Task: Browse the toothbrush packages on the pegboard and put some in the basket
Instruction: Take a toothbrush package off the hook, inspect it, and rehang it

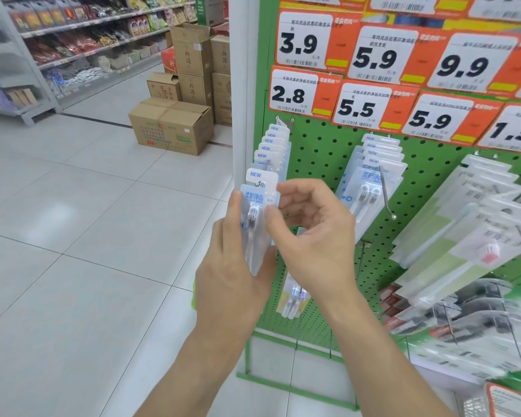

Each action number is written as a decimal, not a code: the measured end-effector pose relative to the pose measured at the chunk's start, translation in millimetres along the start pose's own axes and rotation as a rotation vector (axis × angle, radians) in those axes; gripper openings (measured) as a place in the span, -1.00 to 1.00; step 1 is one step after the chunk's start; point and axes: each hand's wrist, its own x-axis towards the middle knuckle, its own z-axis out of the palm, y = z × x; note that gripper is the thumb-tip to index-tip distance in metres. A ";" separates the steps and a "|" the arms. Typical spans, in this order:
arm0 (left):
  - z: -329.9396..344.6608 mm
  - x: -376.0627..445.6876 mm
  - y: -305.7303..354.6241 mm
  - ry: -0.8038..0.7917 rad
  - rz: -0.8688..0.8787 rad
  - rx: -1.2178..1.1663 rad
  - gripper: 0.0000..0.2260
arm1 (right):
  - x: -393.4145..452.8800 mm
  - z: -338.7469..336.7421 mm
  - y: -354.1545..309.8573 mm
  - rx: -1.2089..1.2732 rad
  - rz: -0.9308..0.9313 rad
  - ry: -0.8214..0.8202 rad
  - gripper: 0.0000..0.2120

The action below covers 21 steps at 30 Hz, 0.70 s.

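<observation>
Clear, glossy plastic with a blue-and-white "NEW" header card, the front toothbrush package (257, 206) sits at the peg's tip, between both hands. The left hand (232, 266) grips its lower body from behind; the right hand (310, 233) pinches its edge with thumb and fingertip, probably to slide the hang-hole free. Behind them, identical flat packs (272, 145) hang on green perforated pegboard (319, 152). No basket shows.
</observation>
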 end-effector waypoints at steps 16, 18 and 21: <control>25.4 23.5 -15.4 -0.006 -0.022 0.022 -0.18 | 62.3 7.7 27.2 -0.180 0.071 0.161 -0.72; 27.9 27.4 -15.5 -0.010 -0.029 0.025 -0.18 | 82.1 8.0 32.6 -0.154 0.147 0.152 -0.71; 30.7 31.0 -15.9 -0.013 -0.024 0.032 -0.18 | 106.5 13.2 37.9 -0.065 0.257 0.129 -0.67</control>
